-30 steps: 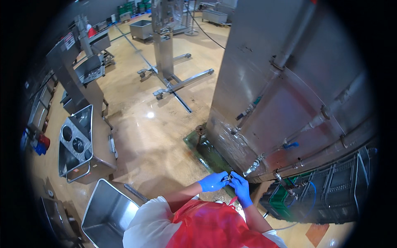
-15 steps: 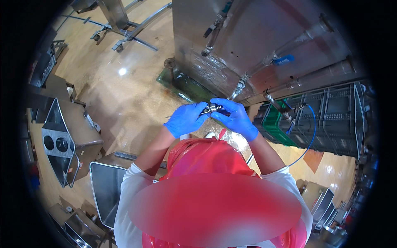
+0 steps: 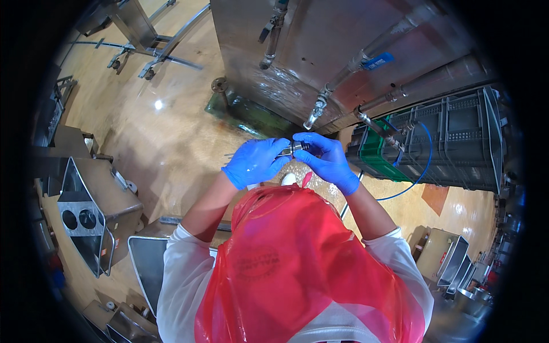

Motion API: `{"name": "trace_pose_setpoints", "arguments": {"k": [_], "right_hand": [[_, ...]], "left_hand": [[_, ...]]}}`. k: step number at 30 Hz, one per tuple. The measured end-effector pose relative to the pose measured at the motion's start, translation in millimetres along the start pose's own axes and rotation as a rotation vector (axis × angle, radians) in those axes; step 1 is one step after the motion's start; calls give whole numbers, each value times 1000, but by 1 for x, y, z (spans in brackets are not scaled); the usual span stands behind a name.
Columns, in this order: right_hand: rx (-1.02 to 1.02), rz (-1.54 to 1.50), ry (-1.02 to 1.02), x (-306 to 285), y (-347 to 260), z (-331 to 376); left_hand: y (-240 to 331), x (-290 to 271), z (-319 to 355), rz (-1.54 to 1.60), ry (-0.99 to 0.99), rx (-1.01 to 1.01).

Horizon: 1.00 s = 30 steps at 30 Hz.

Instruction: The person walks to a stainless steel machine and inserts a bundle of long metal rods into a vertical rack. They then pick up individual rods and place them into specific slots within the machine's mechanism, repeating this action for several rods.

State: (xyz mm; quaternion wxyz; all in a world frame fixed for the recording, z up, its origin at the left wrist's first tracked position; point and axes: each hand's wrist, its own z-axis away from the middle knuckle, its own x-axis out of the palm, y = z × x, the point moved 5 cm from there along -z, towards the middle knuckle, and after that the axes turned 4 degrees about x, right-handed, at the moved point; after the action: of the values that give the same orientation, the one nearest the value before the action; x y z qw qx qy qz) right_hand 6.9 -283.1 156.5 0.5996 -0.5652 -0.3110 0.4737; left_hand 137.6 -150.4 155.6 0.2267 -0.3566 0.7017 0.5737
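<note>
Both of my hands wear blue gloves and meet in front of the red apron (image 3: 280,228). Between them is a small shiny metal fitting (image 3: 295,148) with ridges or rings at its right end. Closed around its left part is my left hand (image 3: 256,162), with thin metal rods poking out past the wrist side. My right hand (image 3: 330,162) grips the ridged right end with thumb and fingers. The fingers hide much of the fitting, so its exact kind cannot be made out. Just beyond the hands a pipe outlet (image 3: 313,117) points down, apart from them.
A steel tank wall (image 3: 320,51) carries pipes and a blue-handled valve (image 3: 377,61). Stacked grey crates (image 3: 457,143) stand at the right, with a blue hose (image 3: 426,166) before them. Steel tub carts (image 3: 103,194) are at the left; a wheeled frame (image 3: 143,43) stands far left.
My view has shifted, so the tank, pipes and crates sit a little further left and higher. Both hands still hold the metal fitting; my right fingers have moved slightly on it.
</note>
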Motion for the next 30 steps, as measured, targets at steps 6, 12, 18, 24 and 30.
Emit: {"name": "trace_pose_setpoints", "arguments": {"k": [6,12,18,24,30], "right_hand": [[-114,79,51,-1,-12,9],[-30,111,28,-6,0,8],[-22,1,28,-5,2,6],[12,-194,-32,-3,8,5],[77,-199,-44,-5,12,7]], "left_hand": [[8,1,-3,-37,69,43],[8,3,-2,-107,-8,15],[6,6,-2,-107,15,3],[11,4,-1,-81,62,37],[10,6,0,-98,78,11]]}}
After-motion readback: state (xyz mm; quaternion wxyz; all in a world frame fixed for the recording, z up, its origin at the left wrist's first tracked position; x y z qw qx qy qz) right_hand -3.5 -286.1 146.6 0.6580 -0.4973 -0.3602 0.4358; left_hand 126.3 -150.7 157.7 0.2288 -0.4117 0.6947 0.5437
